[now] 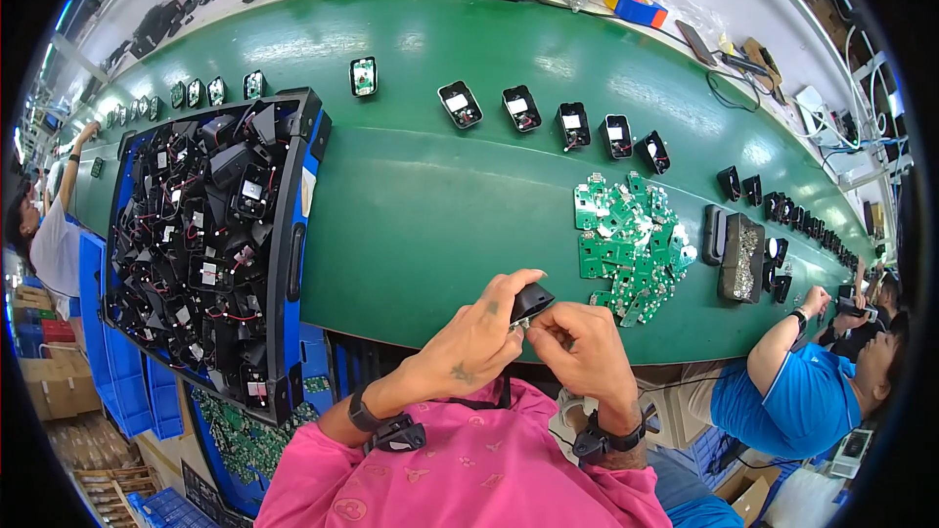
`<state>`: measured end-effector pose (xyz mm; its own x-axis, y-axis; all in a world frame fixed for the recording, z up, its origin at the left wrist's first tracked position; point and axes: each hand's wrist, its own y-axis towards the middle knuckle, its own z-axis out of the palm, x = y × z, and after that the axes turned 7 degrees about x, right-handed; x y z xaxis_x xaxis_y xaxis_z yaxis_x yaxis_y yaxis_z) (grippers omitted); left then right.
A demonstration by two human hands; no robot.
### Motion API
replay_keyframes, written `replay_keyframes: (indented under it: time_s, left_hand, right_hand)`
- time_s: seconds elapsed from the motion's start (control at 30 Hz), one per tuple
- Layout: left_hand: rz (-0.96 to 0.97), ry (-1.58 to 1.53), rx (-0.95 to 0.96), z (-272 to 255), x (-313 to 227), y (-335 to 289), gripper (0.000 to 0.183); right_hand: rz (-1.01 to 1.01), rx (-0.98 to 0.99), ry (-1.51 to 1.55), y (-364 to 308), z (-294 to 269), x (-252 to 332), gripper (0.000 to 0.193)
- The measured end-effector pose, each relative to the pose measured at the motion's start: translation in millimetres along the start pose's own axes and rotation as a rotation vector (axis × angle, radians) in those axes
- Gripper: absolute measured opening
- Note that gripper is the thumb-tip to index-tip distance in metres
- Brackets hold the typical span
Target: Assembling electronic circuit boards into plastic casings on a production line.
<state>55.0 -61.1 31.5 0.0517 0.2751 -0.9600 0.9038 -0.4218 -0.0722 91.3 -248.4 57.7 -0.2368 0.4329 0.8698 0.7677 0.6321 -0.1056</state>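
Note:
Close to the front edge of the bench, my left hand (474,337) is closed around a small black plastic housing (532,302), which is tilted. A bit of something pale and greenish shows at the housing's lower edge. My right hand (585,344) is pinched beside that edge; what its fingertips hold is too small and hidden to name. Just beyond my right hand lies a loose heap of green circuit boards (631,246). Farther back, several open black housings (520,109) with white parts and wires inside stand in a row.
To the left, a large black tray (296,264) is piled with black housings and wires. A green-board housing (363,76) stands on the green bench (421,196). A dark block (741,256) lies at right. Co-workers sit at both sides, one in a blue shirt (782,399).

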Motion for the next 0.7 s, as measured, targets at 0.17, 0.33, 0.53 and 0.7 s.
replay_keyframes:
  time_s: [0.17,0.33,0.53,0.7]
  left_hand:
    - [-0.026,0.069,-0.103,8.4,5.7,-1.8,0.061]
    - [-0.067,0.102,-0.104,17.2,36.1,-0.6,0.058]
    - [-0.160,-0.223,-0.021,4.1,47.6,0.7,0.059]
    - [-0.053,-0.513,-0.127,-19.5,19.2,-5.4,0.059]
  right_hand:
    - [0.009,-0.056,-0.054,1.3,8.5,-0.9,0.010]
    - [0.175,-0.024,0.072,2.8,27.6,-29.2,0.012]
    - [0.170,-0.086,0.125,10.4,37.0,-34.0,0.014]
    - [0.180,-0.270,0.402,9.7,29.5,-28.5,0.010]
